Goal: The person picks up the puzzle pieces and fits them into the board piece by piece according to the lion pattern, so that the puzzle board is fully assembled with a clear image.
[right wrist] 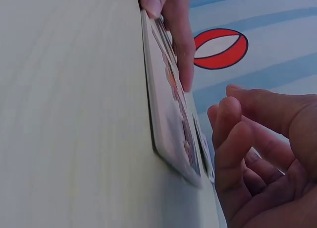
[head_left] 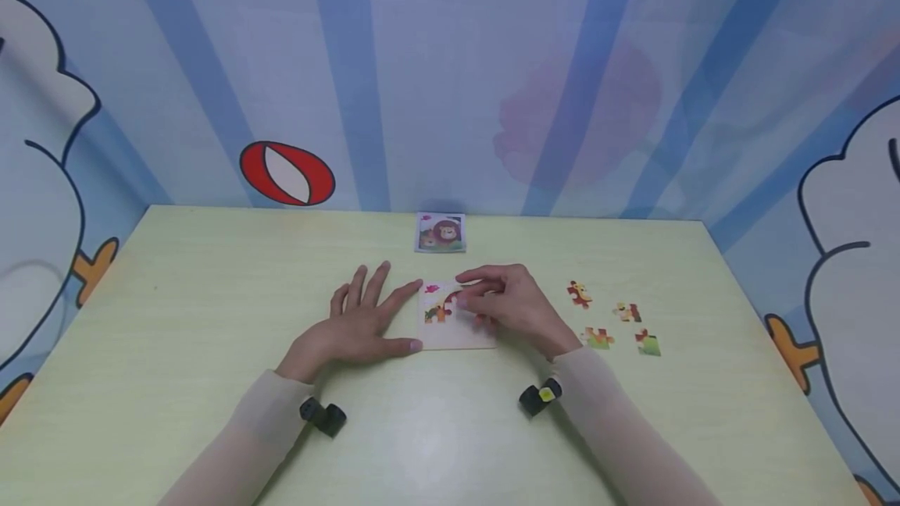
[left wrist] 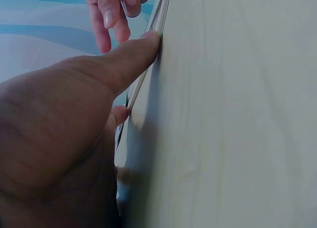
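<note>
A small white puzzle board [head_left: 457,338] lies on the table between the hands, with joined picture pieces [head_left: 437,312] in its upper left part. My left hand [head_left: 358,330] is spread flat beside it, the thumb and index fingertip touching its left edge. Over the board's right side hovers my right hand [head_left: 513,307], its fingers loosely bent. Nothing shows between those fingers [right wrist: 230,153] in the right wrist view, where they stand off the board's surface. Part of the board's right half is hidden under this hand.
Several loose puzzle pieces [head_left: 598,337] lie on the table to the right of the right hand. Behind the board, near the table's back edge, rests a square lion picture card [head_left: 441,233]. A blue striped cloth backdrop [head_left: 450,84] rises behind the table [head_left: 211,279].
</note>
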